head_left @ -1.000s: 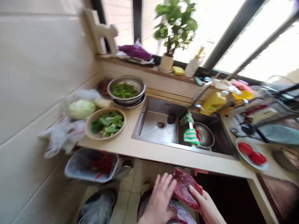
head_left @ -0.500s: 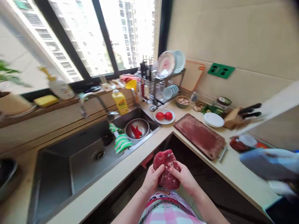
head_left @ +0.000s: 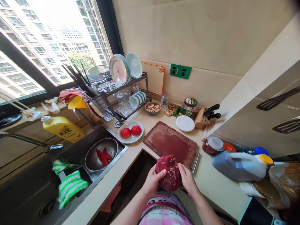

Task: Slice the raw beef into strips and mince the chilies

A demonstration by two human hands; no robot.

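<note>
A dark red chunk of raw meat (head_left: 169, 172) is held between both hands at the near edge of the counter. My left hand (head_left: 152, 182) grips its left side and my right hand (head_left: 187, 180) its right side. Just beyond the meat lies a reddish-brown cutting board (head_left: 172, 143) with a metal handle, nothing on it.
A white plate with two tomatoes (head_left: 130, 131) sits left of the board. The sink (head_left: 77, 151) holds a steel bowl with red chillies (head_left: 101, 154) and a green striped cloth (head_left: 69, 186). A dish rack (head_left: 122, 93), knife block (head_left: 204, 116), white lid (head_left: 185, 123) and oil jug (head_left: 241, 165) stand around.
The view has swung right from the sink side to the corner with the cutting board. Both hands still hold the meat, now close to the board's near edge.
</note>
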